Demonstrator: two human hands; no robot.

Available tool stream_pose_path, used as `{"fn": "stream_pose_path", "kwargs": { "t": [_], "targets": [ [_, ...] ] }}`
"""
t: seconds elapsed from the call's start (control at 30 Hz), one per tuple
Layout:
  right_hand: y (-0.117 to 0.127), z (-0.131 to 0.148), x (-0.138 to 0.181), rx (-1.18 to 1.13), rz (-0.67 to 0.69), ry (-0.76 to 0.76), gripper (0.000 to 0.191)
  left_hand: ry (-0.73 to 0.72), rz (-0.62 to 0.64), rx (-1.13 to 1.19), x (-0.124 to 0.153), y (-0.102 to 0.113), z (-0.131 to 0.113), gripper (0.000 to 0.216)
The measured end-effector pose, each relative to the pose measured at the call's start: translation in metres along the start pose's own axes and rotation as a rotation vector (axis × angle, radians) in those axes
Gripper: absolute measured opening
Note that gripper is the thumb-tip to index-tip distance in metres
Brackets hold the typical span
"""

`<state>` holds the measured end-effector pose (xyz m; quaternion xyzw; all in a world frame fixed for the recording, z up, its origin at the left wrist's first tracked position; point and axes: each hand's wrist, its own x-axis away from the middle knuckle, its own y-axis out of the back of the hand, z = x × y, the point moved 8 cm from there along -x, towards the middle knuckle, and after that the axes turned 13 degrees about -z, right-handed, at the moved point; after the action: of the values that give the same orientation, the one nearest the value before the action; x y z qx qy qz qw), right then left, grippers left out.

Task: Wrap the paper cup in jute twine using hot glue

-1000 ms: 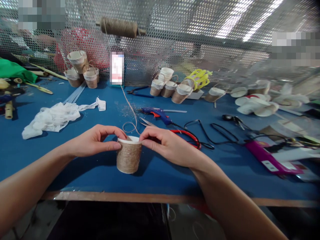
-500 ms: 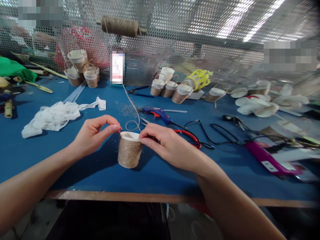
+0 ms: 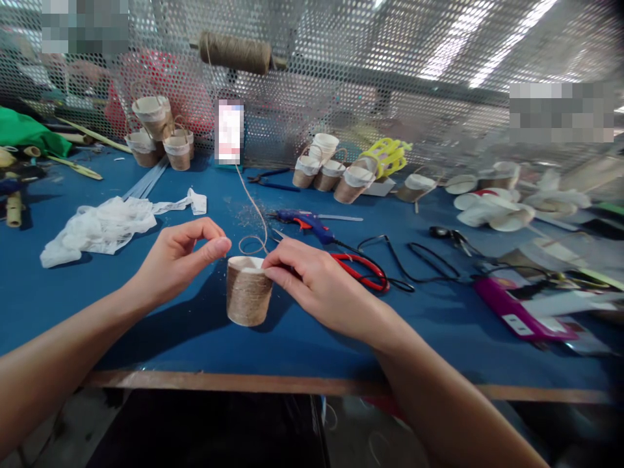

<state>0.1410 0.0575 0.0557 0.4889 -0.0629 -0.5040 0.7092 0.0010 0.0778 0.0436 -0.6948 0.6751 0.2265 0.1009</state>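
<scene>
A small paper cup wrapped in brown twine [image 3: 248, 299] stands upright on the blue table. My right hand [image 3: 312, 276] is closed in a pinch at the right of its white rim. Behind those fingers a pointed metal tip [image 3: 277, 234] pokes out; I cannot tell whether the hand holds it. To the left of the rim, apart from the cup, my left hand [image 3: 188, 253] has thumb and forefinger drawn together; anything between them is too small to make out. A strand of twine [image 3: 253, 205] runs down the table and loops just behind the cup.
Beyond the cup lie a blue glue gun [image 3: 305, 221], red-handled tool [image 3: 363, 273] and pliers [image 3: 273, 179]. White lace [image 3: 102, 227] is heaped at left. Twine-wrapped cups [image 3: 353, 185] line the back under a twine spool [image 3: 236, 53]. A purple case [image 3: 517, 312] lies at right.
My right hand and the cup have shifted slightly to the left. My left hand has drawn a little away from the rim.
</scene>
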Motion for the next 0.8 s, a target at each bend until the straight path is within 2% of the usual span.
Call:
{"fn": "stream_pose_path", "kwargs": {
  "t": [0.13, 0.23, 0.3, 0.37, 0.53, 0.67, 0.8],
  "targets": [
    [0.000, 0.002, -0.001, 0.002, -0.039, 0.015, 0.013, -0.145, 0.022, -0.159, 0.003, -0.003, -0.013, 0.016],
    [0.001, 0.005, -0.002, 0.007, -0.062, 0.025, 0.012, -0.167, 0.045, -0.185, 0.004, -0.006, -0.015, 0.014],
    [0.001, 0.007, -0.001, 0.015, -0.075, 0.032, 0.012, -0.136, 0.040, -0.180, 0.004, -0.006, -0.013, 0.010],
    [0.001, 0.009, -0.001, 0.018, -0.089, 0.046, 0.011, -0.096, 0.066, -0.193, 0.005, -0.009, -0.009, 0.015],
    [-0.001, 0.010, 0.000, 0.002, -0.134, 0.066, 0.011, -0.045, 0.243, -0.362, 0.013, -0.028, -0.002, 0.021],
    [-0.001, 0.004, -0.001, -0.049, -0.147, -0.028, 0.010, 0.096, 0.285, -0.334, 0.016, -0.030, 0.006, 0.022],
    [0.000, -0.002, 0.000, -0.057, -0.151, -0.095, 0.010, 0.137, 0.319, -0.286, 0.017, -0.030, 0.007, 0.020]
  ]
}}
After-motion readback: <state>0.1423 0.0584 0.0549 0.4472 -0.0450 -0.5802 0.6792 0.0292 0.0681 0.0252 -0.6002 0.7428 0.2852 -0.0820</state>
